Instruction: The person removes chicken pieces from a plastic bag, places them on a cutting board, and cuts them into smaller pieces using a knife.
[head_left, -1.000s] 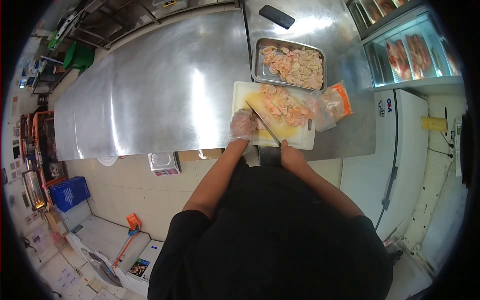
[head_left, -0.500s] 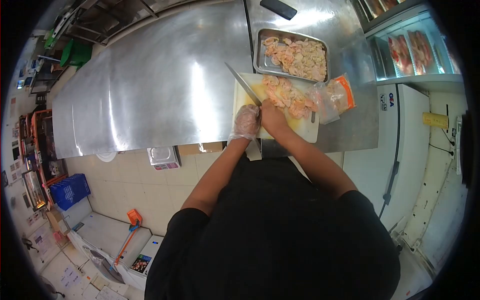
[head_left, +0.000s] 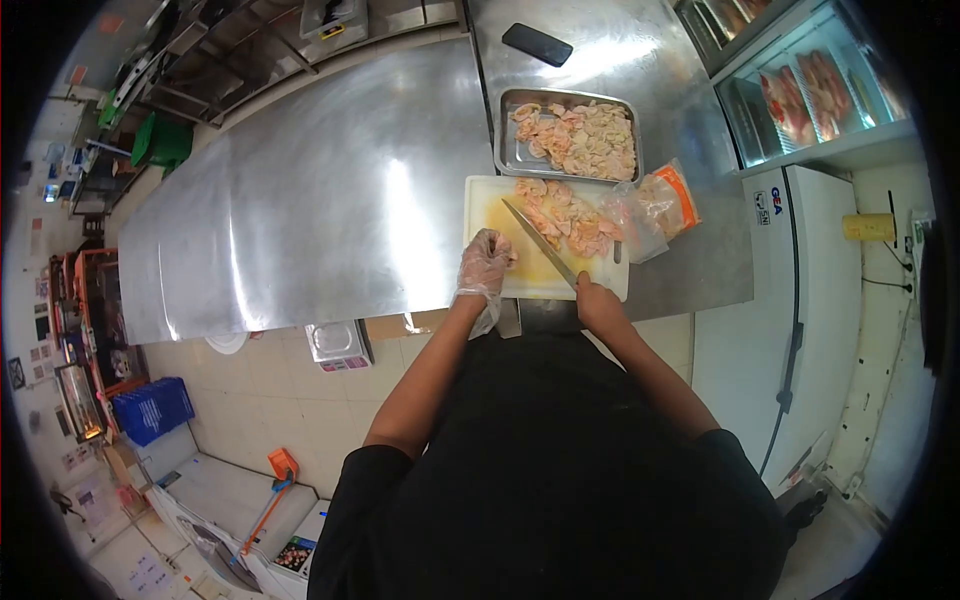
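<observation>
Steel surface (head_left: 330,200), smooth, shiny. Raw meat pieces (head_left: 582,234) lie on your flat white board (head_left: 481,212); likely light, soft, slippery, so pinch mid-piece. Your bare right hand (head_left: 600,305) wraps the stiff knife (head_left: 541,242) at its handle, the right spot. Gloved left hand (head_left: 482,268) curled, contents can't tell.

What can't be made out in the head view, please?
All in the head view:
Handle of the knife: hidden by the right hand.
Grip of the left hand: too small to tell.
Floor of the tray: mostly under meat.
Any print on the bag: too small.
</observation>
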